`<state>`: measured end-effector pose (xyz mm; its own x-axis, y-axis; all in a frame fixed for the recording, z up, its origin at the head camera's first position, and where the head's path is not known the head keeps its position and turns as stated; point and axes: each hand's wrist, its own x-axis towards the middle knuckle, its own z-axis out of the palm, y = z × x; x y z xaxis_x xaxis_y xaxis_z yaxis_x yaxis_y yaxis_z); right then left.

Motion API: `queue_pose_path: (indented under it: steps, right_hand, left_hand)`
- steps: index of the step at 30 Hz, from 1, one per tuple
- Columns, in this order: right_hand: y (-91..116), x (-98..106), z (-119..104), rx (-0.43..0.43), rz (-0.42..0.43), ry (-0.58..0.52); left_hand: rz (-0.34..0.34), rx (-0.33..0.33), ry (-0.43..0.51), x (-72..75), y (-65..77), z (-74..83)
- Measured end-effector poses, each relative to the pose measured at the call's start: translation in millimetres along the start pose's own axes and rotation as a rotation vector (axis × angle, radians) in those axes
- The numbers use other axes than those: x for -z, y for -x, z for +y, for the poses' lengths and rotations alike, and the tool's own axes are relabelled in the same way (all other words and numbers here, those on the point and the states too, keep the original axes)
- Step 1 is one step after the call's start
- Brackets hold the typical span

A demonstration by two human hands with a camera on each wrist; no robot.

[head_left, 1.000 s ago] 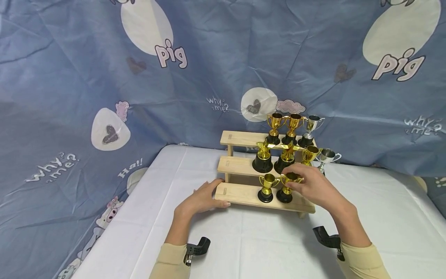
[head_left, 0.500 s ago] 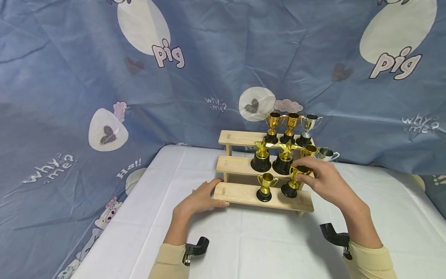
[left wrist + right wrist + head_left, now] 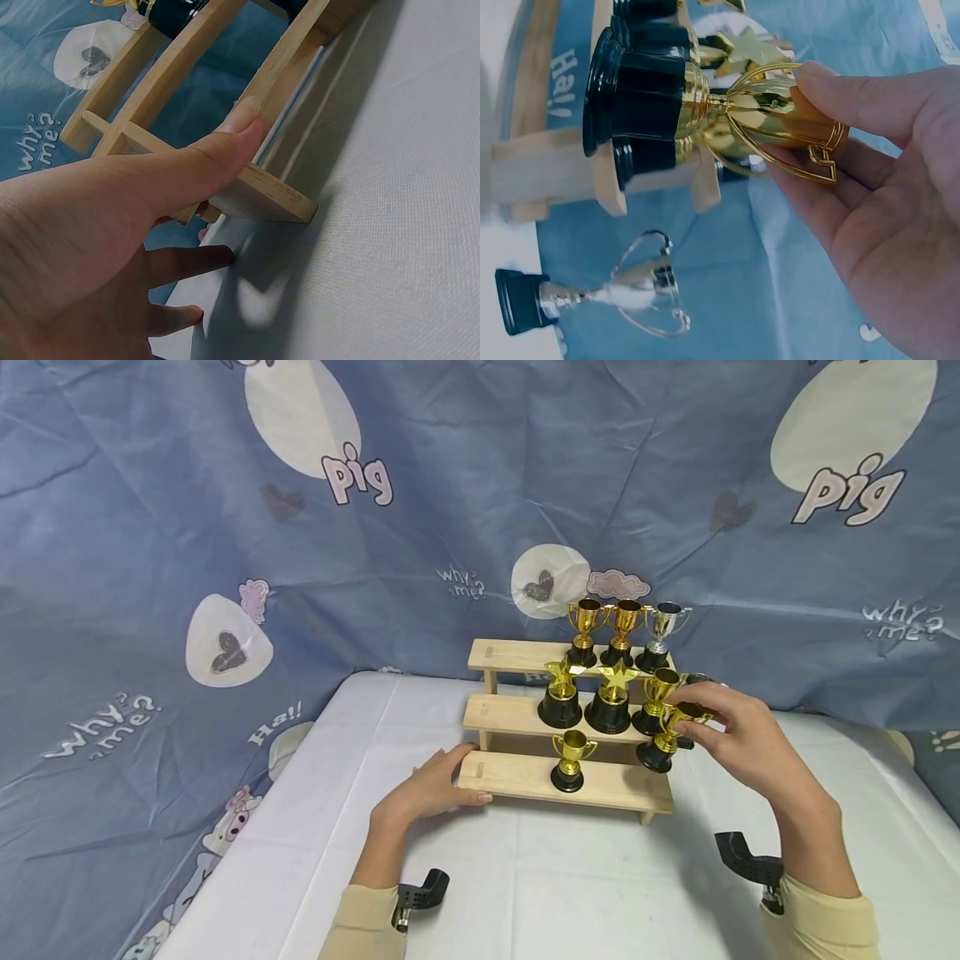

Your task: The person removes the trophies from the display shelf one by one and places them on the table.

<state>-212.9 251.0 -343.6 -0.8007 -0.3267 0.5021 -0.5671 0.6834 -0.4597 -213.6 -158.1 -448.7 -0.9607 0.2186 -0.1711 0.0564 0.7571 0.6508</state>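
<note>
My right hand [image 3: 738, 739] pinches a small gold trophy cup [image 3: 656, 755] by its bowl. Its black base hangs tilted in the air near the right end of the bottom step. The right wrist view shows thumb and fingers on either side of the gold bowl. My left hand [image 3: 427, 787] holds the left end of a three-step wooden display stand [image 3: 517, 770], thumb [image 3: 241, 116] on the bottom board. Two lower fingers of that hand extend towards the tablecloth in the left wrist view. Another gold trophy cup [image 3: 570, 758] stands upright on the bottom step.
Two star trophies [image 3: 560, 697] and a gold cup [image 3: 651, 718] stand on the middle step. Two gold cups and a silver cup [image 3: 657, 639] line the top step. Right of the stand, another silver cup [image 3: 637, 292] stands on the white tablecloth [image 3: 585, 877], partly hidden behind my right hand.
My right hand has lifted the gold trophy cup off the bottom step and carried it to the right, tilting it. My left hand has stayed on the stand.
</note>
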Motion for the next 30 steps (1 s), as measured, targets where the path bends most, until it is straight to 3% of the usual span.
queue_pose_path:
  steps: [10,30]
  right_hand:
    - [7.2,14.2,10.8,-0.096,0.006,-0.013]
    - [11.8,19.8,44.1,-0.165,0.111,0.109]
  left_hand:
    - [-0.004,0.004,-0.007,-0.1,0.3,0.3]
    - [-0.004,-0.016,-0.002,0.5,-0.8,-2.3]
